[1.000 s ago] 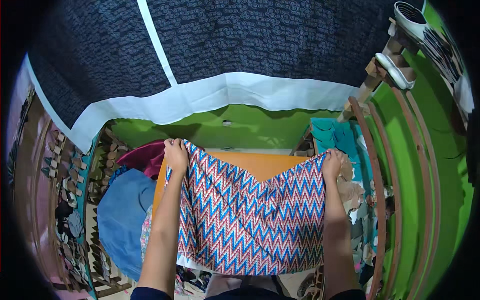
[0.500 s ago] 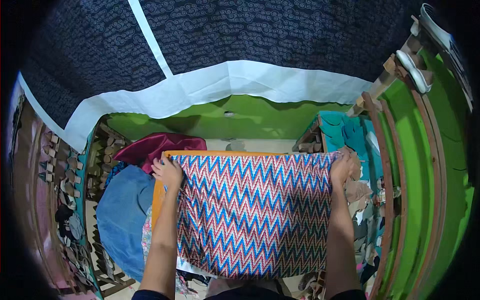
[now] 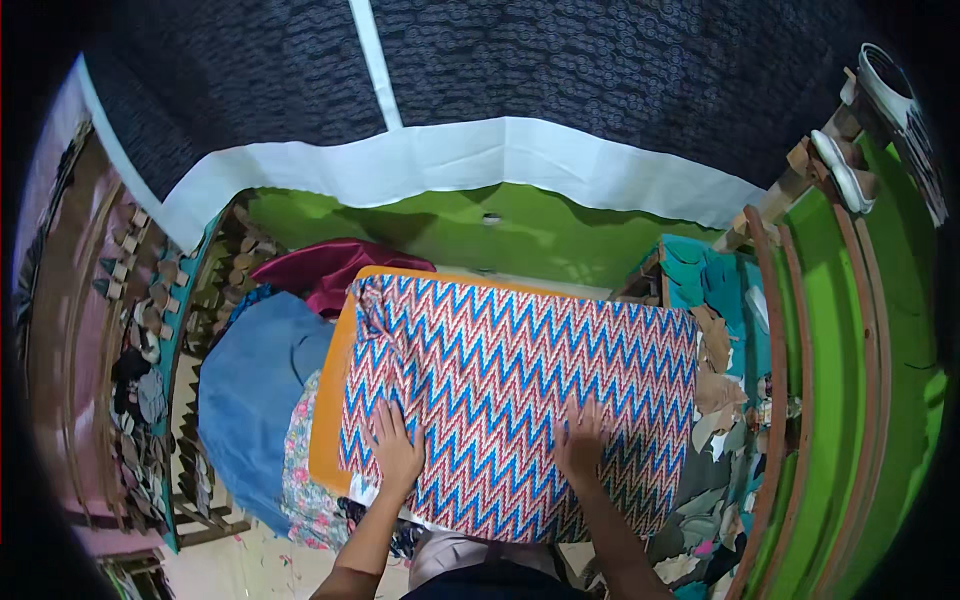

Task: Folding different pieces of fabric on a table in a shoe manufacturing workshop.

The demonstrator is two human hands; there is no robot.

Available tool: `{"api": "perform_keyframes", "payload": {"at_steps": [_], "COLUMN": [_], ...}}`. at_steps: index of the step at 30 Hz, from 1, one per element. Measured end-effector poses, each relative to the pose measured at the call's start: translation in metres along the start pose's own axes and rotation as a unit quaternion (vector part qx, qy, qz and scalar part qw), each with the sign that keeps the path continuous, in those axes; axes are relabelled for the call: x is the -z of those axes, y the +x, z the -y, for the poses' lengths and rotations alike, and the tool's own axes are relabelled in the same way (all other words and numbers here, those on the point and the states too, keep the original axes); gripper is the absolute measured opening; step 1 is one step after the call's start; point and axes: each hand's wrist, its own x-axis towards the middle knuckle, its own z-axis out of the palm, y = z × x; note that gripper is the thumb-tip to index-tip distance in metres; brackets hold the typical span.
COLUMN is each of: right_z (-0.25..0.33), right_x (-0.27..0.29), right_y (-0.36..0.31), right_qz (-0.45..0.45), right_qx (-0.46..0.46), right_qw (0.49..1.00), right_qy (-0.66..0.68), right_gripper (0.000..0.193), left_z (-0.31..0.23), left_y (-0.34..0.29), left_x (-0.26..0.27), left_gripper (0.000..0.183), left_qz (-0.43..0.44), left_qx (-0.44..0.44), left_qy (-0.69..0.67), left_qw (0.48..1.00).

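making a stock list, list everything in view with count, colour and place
zigzag cloth: 1, blue, red and white, over tabletop
tabletop: 1, orange, beneath zigzag cloth
blue fabric: 1, blue, left of tabletop
floral fabric: 1, pale and pink, beside blue fabric
maroon fabric: 1, maroon, beyond tabletop's left corner
curtain: at least 1, dark, white-edged, top
wall: at least 1, green, beyond tabletop
teal pieces: several, teal, beyond tabletop, right
scraps: many, brown, grey, right
rails: several, brown, right
white shoe: 1, white, upper right
small rack items: many, mixed, left
floor: 1, pale, lower left
left grip: 1, bare, on zigzag cloth
right grip: 1, bare, on zigzag cloth
forearms: 2, bare, lower edge
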Motion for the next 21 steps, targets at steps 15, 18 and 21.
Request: {"api": "perform_keyframes", "payload": {"at_steps": [15, 18, 21], "right_z": [0.027, 0.053, 0.079], "right_x": [-0.015, -0.02, -0.027], "right_y": [-0.026, -0.039, -0.047], "right_qz": [-0.028, -0.045, -0.037], "right_qx": [0.038, 0.072, 0.126], "right_qw": [0.999, 0.996, 0.989], "right_qy": [0.011, 0.027, 0.074], "right_gripper": [0.048, 0.045, 0.042], "left_z": [0.056, 0.067, 0.076], "left_y": [-0.016, -0.013, -0.012], "left_x": [0.015, 0.015, 0.028], "left_gripper": [0.04, 0.025, 0.024], "left_qz": [-0.172, -0.041, 0.043], "left_qx": [0.144, 0.15, 0.136], "left_qy": [-0.008, -0.04, -0.079], "left_qw": [0.975, 0.987, 0.987]}}
